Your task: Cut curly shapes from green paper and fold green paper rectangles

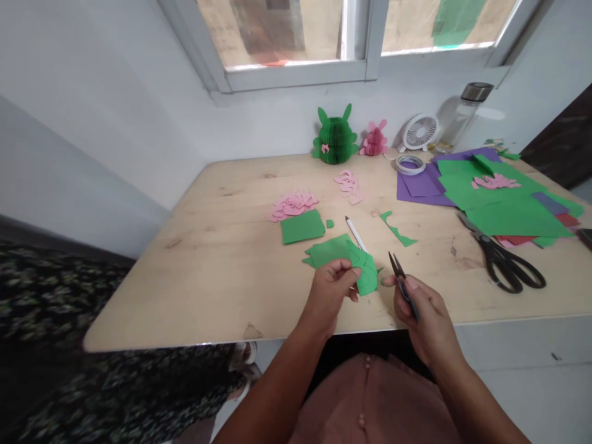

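My left hand [327, 293] pinches a small green paper piece [369, 276] with curved lines drawn on it. In my right hand [428, 317] is a pair of small dark scissors [398, 266], points upward and slightly parted, a short way right of the paper. Behind my left fingers lies another green paper piece [326, 251] with an uneven left edge. A white pen [355, 232] rests just beyond the held paper. Farther left are a green paper rectangle [303, 227] and a pile of pink paper cutouts [296, 203].
Large black scissors [502, 256] lie on the right, near stacked green sheets [513, 216] and purple paper [419, 187]. A tape roll [410, 164], a small fan [420, 132], a bottle [462, 120] and green [337, 139] and pink [374, 140] paper figures stand at the back. A green scrap [396, 230] lies mid-table.
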Available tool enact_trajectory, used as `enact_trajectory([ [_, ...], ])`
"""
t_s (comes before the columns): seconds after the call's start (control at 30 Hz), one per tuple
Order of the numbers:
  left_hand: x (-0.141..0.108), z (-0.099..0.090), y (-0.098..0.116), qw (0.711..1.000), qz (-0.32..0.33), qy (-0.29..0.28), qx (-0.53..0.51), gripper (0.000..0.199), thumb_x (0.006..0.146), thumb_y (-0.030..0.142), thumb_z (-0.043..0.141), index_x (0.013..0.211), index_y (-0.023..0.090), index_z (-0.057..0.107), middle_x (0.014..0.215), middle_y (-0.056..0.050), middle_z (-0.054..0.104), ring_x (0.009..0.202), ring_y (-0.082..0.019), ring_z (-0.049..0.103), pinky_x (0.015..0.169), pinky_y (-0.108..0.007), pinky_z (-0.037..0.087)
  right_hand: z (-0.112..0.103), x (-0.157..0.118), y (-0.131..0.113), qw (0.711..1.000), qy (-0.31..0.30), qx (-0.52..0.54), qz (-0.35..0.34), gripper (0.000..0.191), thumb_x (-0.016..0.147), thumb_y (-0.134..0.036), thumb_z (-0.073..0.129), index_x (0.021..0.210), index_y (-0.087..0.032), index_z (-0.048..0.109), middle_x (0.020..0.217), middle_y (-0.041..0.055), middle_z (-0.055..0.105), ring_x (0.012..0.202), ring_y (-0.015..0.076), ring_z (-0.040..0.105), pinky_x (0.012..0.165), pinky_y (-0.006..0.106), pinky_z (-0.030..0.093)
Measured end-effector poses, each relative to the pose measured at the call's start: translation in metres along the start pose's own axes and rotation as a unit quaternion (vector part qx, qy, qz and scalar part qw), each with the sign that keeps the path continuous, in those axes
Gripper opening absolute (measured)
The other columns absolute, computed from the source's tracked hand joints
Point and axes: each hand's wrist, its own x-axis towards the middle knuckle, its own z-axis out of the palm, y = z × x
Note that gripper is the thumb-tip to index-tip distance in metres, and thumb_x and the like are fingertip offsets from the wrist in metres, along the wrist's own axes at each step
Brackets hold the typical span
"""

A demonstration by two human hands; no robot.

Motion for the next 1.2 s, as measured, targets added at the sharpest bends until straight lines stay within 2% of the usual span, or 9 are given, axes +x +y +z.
enact_trajectory([
  [0.2, 0.002, -0.003, 0.007, 1.0, -0.003, 0.004, 0.008, 0.025, 0.058, 0.03, 0.074, 0.063, 0.017, 0.054, 0.048, 0.007, 0.048, 0.041, -0.006, 0.045, 0.042, -0.019, 0.037, -0.011, -0.004, 0.007, 0.997, -0.018, -0.069, 0.01, 0.043, 0.083, -0.056, 0.058, 0.085, -0.014, 0.069, 0.05, -0.0075, 0.027, 0.047, 0.0091, 0.021, 0.046, 0.025, 0.014],
  [0.47, 0.004, -0.007, 0.013, 1.0, -0.003, -0.009, -0.008, 0.025, 0.059, 0.029, 0.074, 0.063, 0.017, 0.053, 0.049, 0.006, 0.051, 0.044, -0.007, 0.046, 0.045, -0.02, 0.038, -0.011, -0.008, 0.003, 0.989, -0.04, -0.143, 0.024, 0.05, 0.08, -0.063, 0.057, 0.081, -0.015, 0.071, 0.05, -0.0069, 0.025, 0.047, 0.0087, 0.021, 0.045, 0.024, 0.013],
  [0.67, 0.001, -0.005, 0.018, 0.999, -0.023, -0.021, -0.033, 0.028, 0.057, 0.028, 0.077, 0.062, 0.017, 0.051, 0.052, 0.005, 0.053, 0.047, -0.007, 0.048, 0.047, -0.02, 0.039, -0.01, -0.006, 0.004, 0.985, -0.064, -0.159, 0.029, 0.054, 0.079, -0.065, 0.056, 0.08, -0.013, 0.072, 0.049, -0.007, 0.024, 0.047, 0.0086, 0.018, 0.045, 0.025, 0.012],
  [0.87, 0.0, -0.002, 0.015, 0.998, -0.03, -0.02, -0.041, 0.03, 0.057, 0.028, 0.078, 0.064, 0.017, 0.051, 0.058, 0.004, 0.059, 0.051, -0.008, 0.053, 0.053, -0.021, 0.043, -0.014, -0.006, 0.008, 0.983, -0.06, -0.171, 0.027, 0.053, 0.08, -0.063, 0.056, 0.083, -0.013, 0.072, 0.051, -0.0066, 0.025, 0.048, 0.0089, 0.02, 0.046, 0.024, 0.014],
  [1.2, -0.002, 0.002, 0.011, 0.997, -0.008, 0.001, -0.074, 0.026, 0.057, 0.022, 0.077, 0.066, 0.017, 0.053, 0.057, 0.005, 0.057, 0.05, -0.008, 0.051, 0.052, -0.023, 0.045, -0.014, -0.009, 0.007, 0.977, -0.064, -0.204, 0.015, 0.056, 0.08, -0.065, 0.053, 0.081, -0.012, 0.07, 0.051, -0.0063, 0.024, 0.047, 0.0091, 0.02, 0.045, 0.024, 0.013],
])
